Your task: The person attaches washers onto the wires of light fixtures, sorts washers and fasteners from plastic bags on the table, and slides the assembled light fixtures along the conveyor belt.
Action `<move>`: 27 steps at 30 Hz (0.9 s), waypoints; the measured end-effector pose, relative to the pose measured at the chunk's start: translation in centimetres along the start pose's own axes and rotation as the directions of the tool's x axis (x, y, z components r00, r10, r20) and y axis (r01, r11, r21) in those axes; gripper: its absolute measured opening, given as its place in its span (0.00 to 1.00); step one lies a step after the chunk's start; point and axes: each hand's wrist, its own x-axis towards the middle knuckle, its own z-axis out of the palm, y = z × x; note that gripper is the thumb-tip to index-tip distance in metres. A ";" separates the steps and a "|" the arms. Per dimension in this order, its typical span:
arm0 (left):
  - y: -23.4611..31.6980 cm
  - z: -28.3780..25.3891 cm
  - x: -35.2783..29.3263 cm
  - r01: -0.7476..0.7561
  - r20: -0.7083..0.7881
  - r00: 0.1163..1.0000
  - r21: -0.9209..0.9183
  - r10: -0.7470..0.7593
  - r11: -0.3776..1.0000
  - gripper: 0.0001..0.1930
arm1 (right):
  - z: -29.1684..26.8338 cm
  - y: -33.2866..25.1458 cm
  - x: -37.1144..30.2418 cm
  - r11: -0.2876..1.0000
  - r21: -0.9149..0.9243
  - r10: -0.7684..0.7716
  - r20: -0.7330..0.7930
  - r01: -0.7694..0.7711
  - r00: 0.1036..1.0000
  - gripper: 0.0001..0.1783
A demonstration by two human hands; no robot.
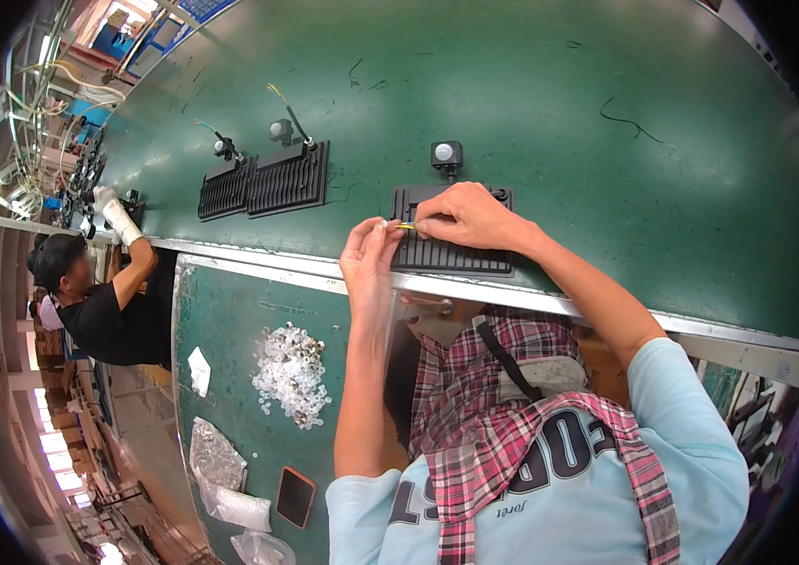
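Observation:
My left hand (368, 250) and my right hand (468, 217) meet over a black finned floodlight housing (456, 258), which lies near the front edge of the green table. Thin yellow-green wires (405, 225) run between my fingertips. The fingers of my right hand are closed in a pinch on these wires. My left hand is pinched at their other end, with a small whitish piece at the fingertips, too small to name exactly. Behind the housing, joined to it, stands a black square motion sensor (446, 153) with a white dome. My hands hide part of the housing.
Two similar floodlights (286, 179) with upright cables stand farther left. On the lower green table lie a pile of small clear-white plastic caps (292, 375), plastic bags (230, 504) and a phone (296, 497). A co-worker (98, 292) works at the far left. Wire scraps (632, 122) dot the tabletop.

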 end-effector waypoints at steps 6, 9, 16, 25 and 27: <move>0.0 1.3 -0.3 0.010 0.013 1.000 -0.008 -0.010 1.000 0.14 | 0.3 0.1 0.1 0.999 -0.039 -0.001 -0.032 0.000 0.999 0.12; -0.2 1.3 -0.4 0.002 0.010 1.000 0.016 -0.002 1.000 0.15 | 0.4 -0.1 0.2 1.000 -0.016 -0.005 -0.051 0.004 0.999 0.12; -0.6 1.7 -0.3 -0.008 -0.026 1.000 -0.113 0.005 0.994 0.15 | 0.6 0.3 0.2 0.999 -0.034 -0.007 -0.060 0.005 0.998 0.12; -2.0 2.2 -0.1 -0.022 0.025 0.999 -0.110 0.025 0.994 0.15 | 0.3 -0.1 0.1 0.999 0.031 -0.019 -0.103 0.022 0.994 0.11; -2.0 2.2 -0.1 -0.032 0.032 0.999 -0.092 0.035 0.995 0.15 | 0.3 -0.3 0.2 0.996 0.093 0.006 -0.100 0.003 0.995 0.11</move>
